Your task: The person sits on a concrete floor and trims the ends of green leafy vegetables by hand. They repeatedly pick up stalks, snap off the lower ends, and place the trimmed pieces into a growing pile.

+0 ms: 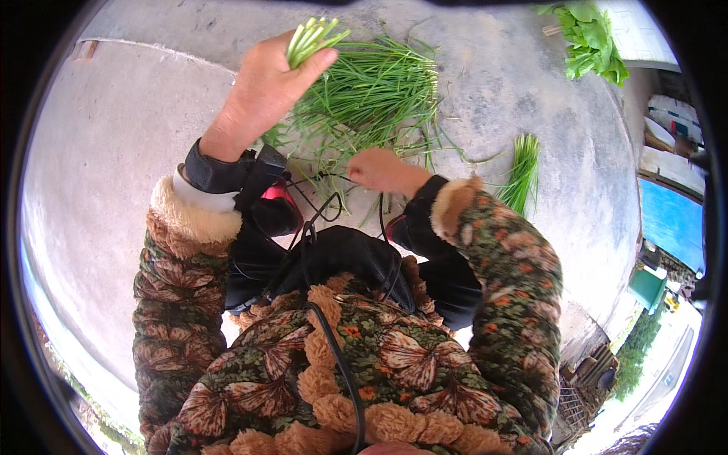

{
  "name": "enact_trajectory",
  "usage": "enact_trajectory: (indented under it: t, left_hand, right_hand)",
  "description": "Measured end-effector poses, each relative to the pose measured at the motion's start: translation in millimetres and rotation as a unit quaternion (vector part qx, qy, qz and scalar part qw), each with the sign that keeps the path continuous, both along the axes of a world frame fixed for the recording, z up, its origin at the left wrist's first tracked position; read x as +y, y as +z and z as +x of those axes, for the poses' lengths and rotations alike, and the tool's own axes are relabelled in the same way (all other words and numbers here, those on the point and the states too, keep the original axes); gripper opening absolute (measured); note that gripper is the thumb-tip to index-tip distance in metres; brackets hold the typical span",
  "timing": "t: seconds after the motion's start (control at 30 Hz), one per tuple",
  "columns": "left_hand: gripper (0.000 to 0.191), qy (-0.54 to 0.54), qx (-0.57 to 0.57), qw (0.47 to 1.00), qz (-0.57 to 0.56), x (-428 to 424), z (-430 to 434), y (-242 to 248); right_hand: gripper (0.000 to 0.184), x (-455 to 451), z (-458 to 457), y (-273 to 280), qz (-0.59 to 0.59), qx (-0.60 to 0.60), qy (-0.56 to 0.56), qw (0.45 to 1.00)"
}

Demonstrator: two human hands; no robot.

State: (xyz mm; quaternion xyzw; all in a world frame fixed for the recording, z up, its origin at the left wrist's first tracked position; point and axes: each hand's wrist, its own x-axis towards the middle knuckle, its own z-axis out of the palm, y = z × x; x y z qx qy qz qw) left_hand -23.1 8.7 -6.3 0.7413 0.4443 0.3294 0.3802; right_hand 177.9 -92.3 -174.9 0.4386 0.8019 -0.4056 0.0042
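Observation:
My left hand (267, 85) is closed around a bunch of garlic chives or similar thin greens. The pale cut-looking ends (311, 41) poke out above my thumb. Beyond it, a large loose pile of long green chives (375, 85) lies on the concrete floor, its pale ends mostly to the right. My right hand (378, 170) hangs low over the near edge of that pile, fingers curled under and slightly blurred. Whether it pinches anything is hidden. Off to the right, a neat small bundle of chives (522, 173) rests on the floor, partly behind my right sleeve.
Broad leafy greens (591, 42) lie at the upper right. Loose strands litter the concrete floor (136, 119) near my shoes. A black cable (347, 369) runs down my front and loops between my knees. A blue panel (671, 222) and a green bin (647, 289) stand at the far right.

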Motion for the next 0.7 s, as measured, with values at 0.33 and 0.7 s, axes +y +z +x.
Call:
enact_trajectory:
  t: [0.33,0.7]
  left_hand:
    - [0.030,-0.029,-0.036,0.997,-0.069,-4,-6,5]
    - [0.025,0.001,-0.015,0.998,-0.061,3,-11,4]
  right_hand:
    - [0.047,-47,-47,-130,-0.029,-0.039,0.160,0.986]
    - [0.011,-23,-60,-133,0.210,-0.035,0.149,0.966]
